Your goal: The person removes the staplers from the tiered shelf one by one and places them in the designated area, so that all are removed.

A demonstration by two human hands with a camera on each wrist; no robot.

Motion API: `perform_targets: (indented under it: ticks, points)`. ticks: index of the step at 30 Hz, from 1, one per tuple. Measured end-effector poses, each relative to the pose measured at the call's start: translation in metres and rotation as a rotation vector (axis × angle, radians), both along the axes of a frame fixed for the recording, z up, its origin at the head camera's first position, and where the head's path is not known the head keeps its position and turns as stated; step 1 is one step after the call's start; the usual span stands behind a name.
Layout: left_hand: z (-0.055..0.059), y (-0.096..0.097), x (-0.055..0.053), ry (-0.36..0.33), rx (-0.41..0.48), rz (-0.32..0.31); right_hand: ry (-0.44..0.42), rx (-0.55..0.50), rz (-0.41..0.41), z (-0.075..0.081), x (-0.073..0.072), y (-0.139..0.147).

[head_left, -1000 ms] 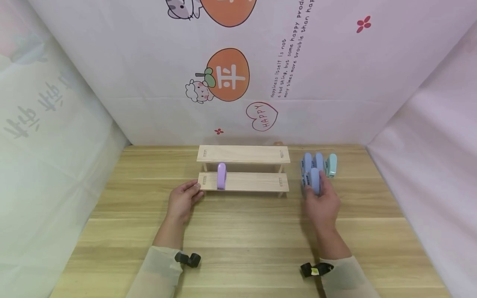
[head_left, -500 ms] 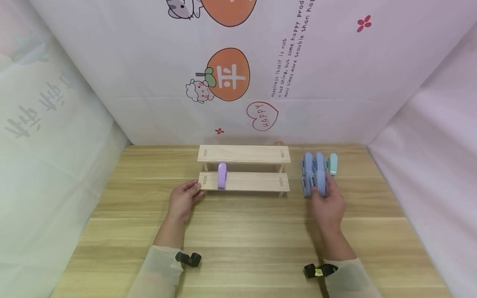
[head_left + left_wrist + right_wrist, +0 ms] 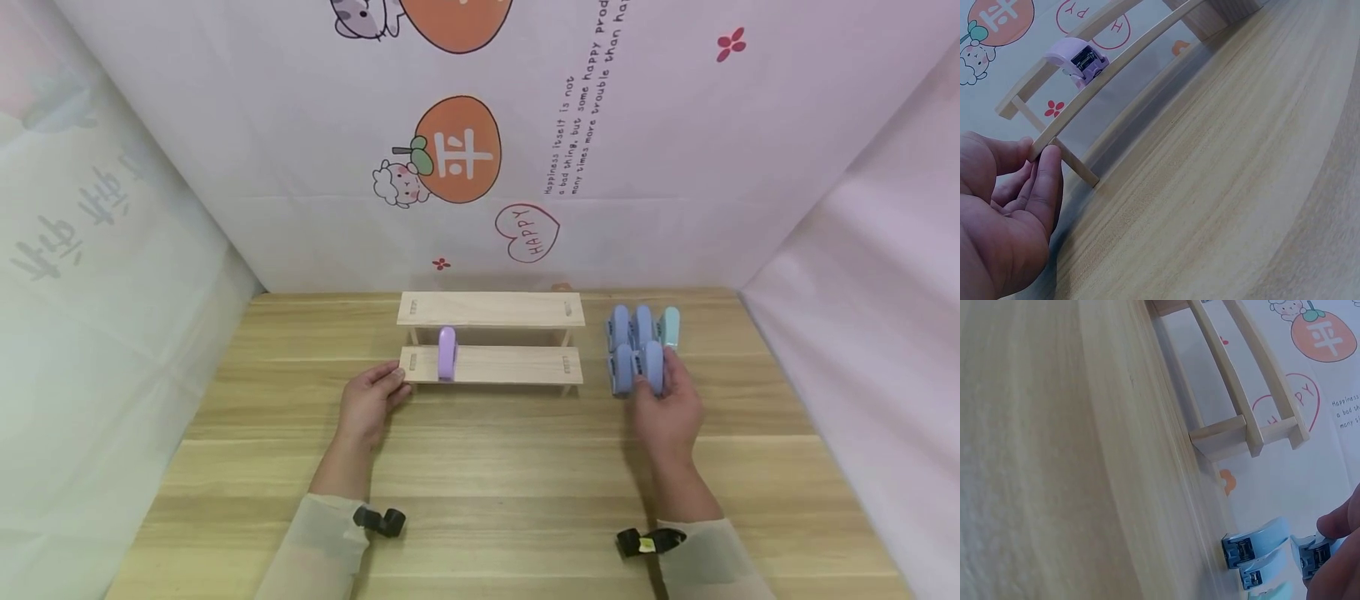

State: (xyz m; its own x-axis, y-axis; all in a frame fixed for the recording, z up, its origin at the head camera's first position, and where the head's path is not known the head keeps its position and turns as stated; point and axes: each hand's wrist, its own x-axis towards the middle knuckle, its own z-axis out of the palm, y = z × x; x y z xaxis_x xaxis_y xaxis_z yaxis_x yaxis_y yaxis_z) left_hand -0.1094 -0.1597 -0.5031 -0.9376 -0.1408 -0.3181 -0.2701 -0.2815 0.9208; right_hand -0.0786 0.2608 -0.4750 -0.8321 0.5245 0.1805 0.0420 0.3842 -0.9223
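My left hand (image 3: 366,408) pinches the left end of a two-tier wooden shelf (image 3: 513,365), thumb on top of the lower board and fingers beneath, as the left wrist view shows. On that lower board stands a purple stapler (image 3: 447,353), left of its middle. To the right of the shelf, my right hand (image 3: 669,421) holds a small blue stapler (image 3: 653,367) between thumb and fingers. Three other blue staplers (image 3: 621,369) stand close by, one at its left and two behind. A mint-green stapler (image 3: 670,323) is at the back right, partly hidden by my fingertips.
The wooden table (image 3: 480,483) extends in front of the shelf. Behind stands a white printed cloth wall (image 3: 315,167), and a pale curtain (image 3: 885,275) hangs on the right. The upper board (image 3: 491,309) of the shelf lies close to the back wall.
My right hand has moved slightly right with the blue stapler, from overlapping its left neighbour to standing beside it. My left hand and the shelf have stayed put.
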Motion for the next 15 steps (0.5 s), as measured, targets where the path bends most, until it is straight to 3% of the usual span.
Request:
perform_targets:
  ticks: [15]
  points:
    - [-0.0033,0.0000,-0.0001,0.008,0.014,0.006,-0.060,-0.085,-0.009,-0.0050,-0.0038,0.0091]
